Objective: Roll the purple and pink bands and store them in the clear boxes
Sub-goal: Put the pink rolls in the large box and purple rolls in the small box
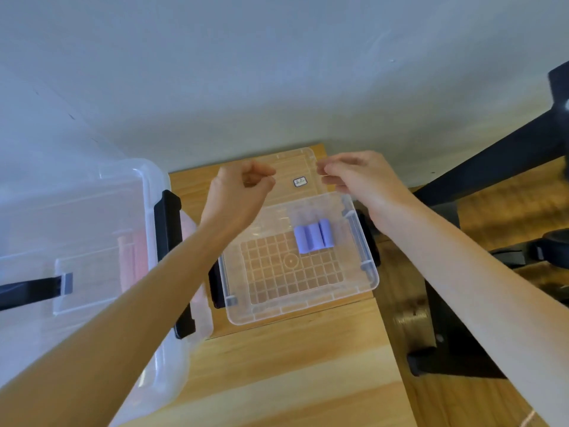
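A small clear box (301, 312) stands open on the wooden table (292, 371). Three rolled purple bands (313, 237) lie side by side in its far right corner. Just behind the box is its clear lid (295, 164), which carries a small sticker. My left hand (243, 189) has curled fingers on the lid's left edge. My right hand (360, 177) pinches the lid's right edge. Pink bands (135, 260) show faintly through the wall of a large clear box (92, 217) at the left.
The large box has black latches (166, 223) and a lid on top, and it stands close to the small box's left side. A pale wall rises behind the table. Dark furniture legs (446, 334) stand on the floor to the right of the table's edge.
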A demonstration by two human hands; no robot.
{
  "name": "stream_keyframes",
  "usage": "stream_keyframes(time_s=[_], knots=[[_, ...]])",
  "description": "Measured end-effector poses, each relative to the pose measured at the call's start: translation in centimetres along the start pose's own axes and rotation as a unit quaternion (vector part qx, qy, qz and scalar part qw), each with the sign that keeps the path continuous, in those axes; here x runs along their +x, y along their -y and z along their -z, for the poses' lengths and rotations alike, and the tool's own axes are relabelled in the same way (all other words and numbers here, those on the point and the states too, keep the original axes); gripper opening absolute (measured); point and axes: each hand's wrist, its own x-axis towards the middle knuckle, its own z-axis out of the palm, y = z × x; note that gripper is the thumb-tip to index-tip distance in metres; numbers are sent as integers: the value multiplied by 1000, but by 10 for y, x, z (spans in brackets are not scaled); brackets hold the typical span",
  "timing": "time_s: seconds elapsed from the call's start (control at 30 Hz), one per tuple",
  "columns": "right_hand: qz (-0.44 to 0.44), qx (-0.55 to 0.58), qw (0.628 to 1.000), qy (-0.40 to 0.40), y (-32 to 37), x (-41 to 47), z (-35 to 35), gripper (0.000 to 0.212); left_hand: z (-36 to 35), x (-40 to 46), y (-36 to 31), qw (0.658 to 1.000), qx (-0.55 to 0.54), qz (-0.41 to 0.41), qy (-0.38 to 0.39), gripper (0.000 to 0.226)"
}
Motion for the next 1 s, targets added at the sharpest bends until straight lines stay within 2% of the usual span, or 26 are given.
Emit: stream_keyframes(time_s=[0.1, 0.2, 0.3, 0.47, 0.7, 0.9, 1.0], knots=[[9, -87, 996, -1, -1, 35, -1, 23, 8, 27, 2, 999, 11, 44, -13, 23], [-26, -165, 986, 12, -11, 68, -4, 35, 12, 53, 14, 989, 41, 139, 12, 35], [-58, -219, 973, 32, -22, 96, -6, 35, 14, 65, 23, 974, 33, 222, 39, 43], [-122, -287, 946, 86, -42, 121, -6, 34, 1, 74, 36, 959, 67, 265, 73, 40], [-150, -257, 948, 110, -55, 137, -9, 12, -7, 88, 59, 948, 131, 286, 51, 38], [-190, -230, 947, 116, -54, 133, -13, 23, -7, 88, 58, 954, 23, 294, 47, 42], [-200, -186, 956, 104, -49, 128, -13, 15, -7, 88, 59, 955, -19, 296, 25, 43]])
